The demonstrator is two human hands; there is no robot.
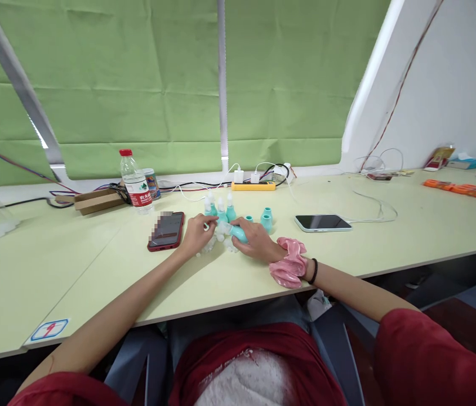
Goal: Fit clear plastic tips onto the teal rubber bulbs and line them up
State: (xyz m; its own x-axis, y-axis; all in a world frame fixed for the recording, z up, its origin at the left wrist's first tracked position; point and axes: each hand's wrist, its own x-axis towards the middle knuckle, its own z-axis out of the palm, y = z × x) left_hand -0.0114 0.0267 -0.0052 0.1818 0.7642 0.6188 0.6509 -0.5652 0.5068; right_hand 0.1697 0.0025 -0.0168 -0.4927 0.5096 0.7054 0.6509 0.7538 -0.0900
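Note:
My right hand is wrapped round a teal squeeze bulb, which lies tilted with its translucent tip pointing left. Close to that tip is my left hand, its thumb and fingers pinched together; whatever is between them is too small to make out. Small translucent white pieces lie loose on the table between and below the hands. Just behind stand several teal bulbs with clear nozzles. Open-topped teal bulbs without nozzles stand behind my right hand.
A red-cased phone lies left of my left hand, and a light-cased phone lies to the right. Behind are a water bottle, a can, a cardboard tray and a yellow power strip with cables. Orange packets lie far right.

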